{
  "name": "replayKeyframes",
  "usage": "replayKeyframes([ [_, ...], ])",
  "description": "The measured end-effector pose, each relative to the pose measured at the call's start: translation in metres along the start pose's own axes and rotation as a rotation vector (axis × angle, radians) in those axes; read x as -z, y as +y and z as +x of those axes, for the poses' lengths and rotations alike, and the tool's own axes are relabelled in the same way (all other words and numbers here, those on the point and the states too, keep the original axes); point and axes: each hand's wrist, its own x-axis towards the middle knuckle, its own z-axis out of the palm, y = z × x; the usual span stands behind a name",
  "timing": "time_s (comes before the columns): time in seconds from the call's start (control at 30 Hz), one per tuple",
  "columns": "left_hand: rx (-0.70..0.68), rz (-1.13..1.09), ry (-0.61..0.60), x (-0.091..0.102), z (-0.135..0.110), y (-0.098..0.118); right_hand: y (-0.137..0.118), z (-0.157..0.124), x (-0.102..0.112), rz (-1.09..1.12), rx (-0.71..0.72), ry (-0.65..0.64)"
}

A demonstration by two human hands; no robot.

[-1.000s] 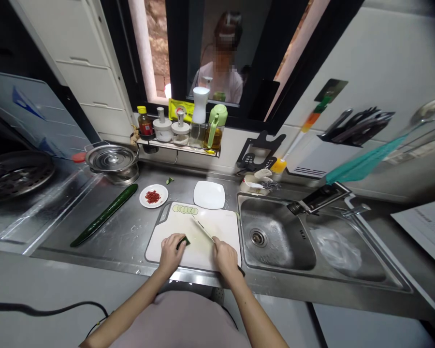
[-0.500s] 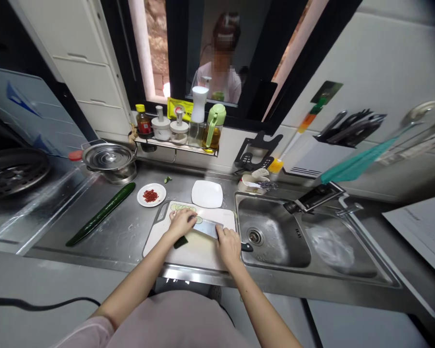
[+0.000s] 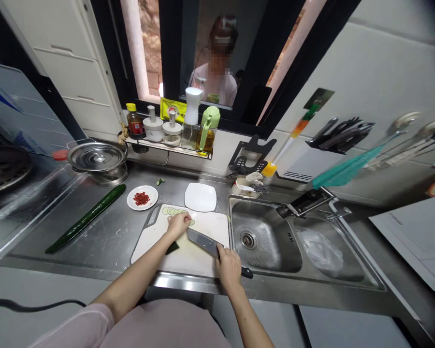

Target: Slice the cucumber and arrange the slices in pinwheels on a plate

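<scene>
My right hand (image 3: pixel 229 267) grips the black handle of a broad kitchen knife (image 3: pixel 203 242), whose blade points left over a white cutting board (image 3: pixel 210 265). Beside the blade's tip, my left hand (image 3: pixel 178 226) is closed, fingers bunched together; whatever they hold is hidden. A cucumber slice (image 3: pixel 192 222) lies right by these fingertips. More pale cucumber slices (image 3: pixel 169 211) form a row along the board's far edge, partly behind the hand. A dark green cucumber piece (image 3: pixel 172 248) shows beside my left wrist.
A whole cucumber (image 3: pixel 89 217) lies on the steel counter at left, near a plate (image 3: pixel 152 192) of chopped red bits. An empty white dish (image 3: pixel 200 196) stands behind the board. Right of it is the sink (image 3: pixel 271 237). A bottle rack (image 3: pixel 155 145) hangs behind; a lidded steel pot (image 3: pixel 108 176) stands far left.
The knife has come away from my left hand, down and to the right, and its blade has turned. My left hand's fingers have bunched closer together. The whole view has shifted slightly.
</scene>
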Motion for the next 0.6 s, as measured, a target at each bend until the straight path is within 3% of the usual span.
replayKeyframes([
  [0.27,-0.023,0.130,0.046,-0.005,0.034,-0.013,0.008,-0.007,-0.003,0.031,-0.062,-0.062],
  [0.6,-0.080,0.161,0.046,-0.005,0.044,-0.017,0.006,-0.005,-0.004,0.059,-0.073,-0.066],
])
